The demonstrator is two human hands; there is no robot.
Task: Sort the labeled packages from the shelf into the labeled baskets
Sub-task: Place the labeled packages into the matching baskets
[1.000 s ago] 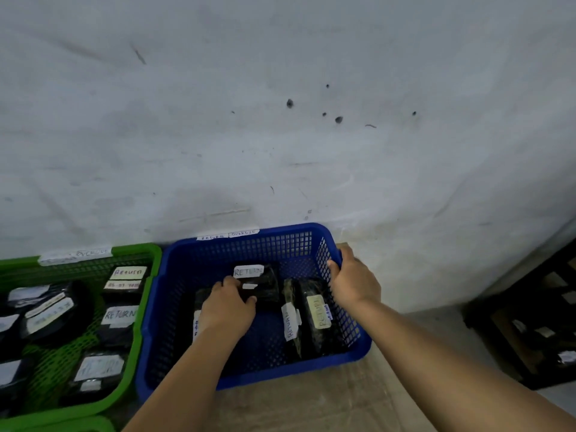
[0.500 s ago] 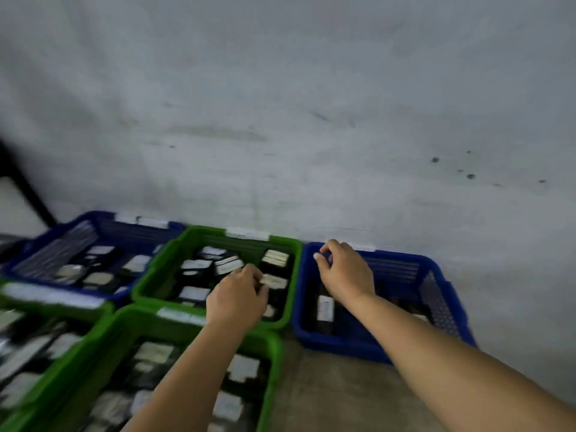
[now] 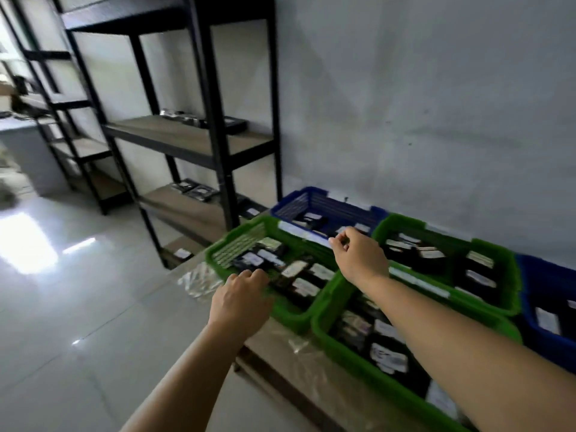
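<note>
Now our left hand [image 3: 240, 299] and right hand [image 3: 361, 255], fingers loosely curled and holding nothing, hover over the green basket [image 3: 218, 260], probably turning toward the shelf [image 3: 187, 141] at far left for more packages.

Grey-white wall [image 3: 436, 104] behind, w/ a few dark specks. Glossy pale tile floor [image 3: 78, 322] at left, bright light patch reflected on it. Clear plastic sheet [image 3: 199, 280], crinkled, over the counter [image 3: 280, 347] edge. Far left, blurred grey desk [image 3: 21, 145] w/ some clutter, can't tell what.
</note>
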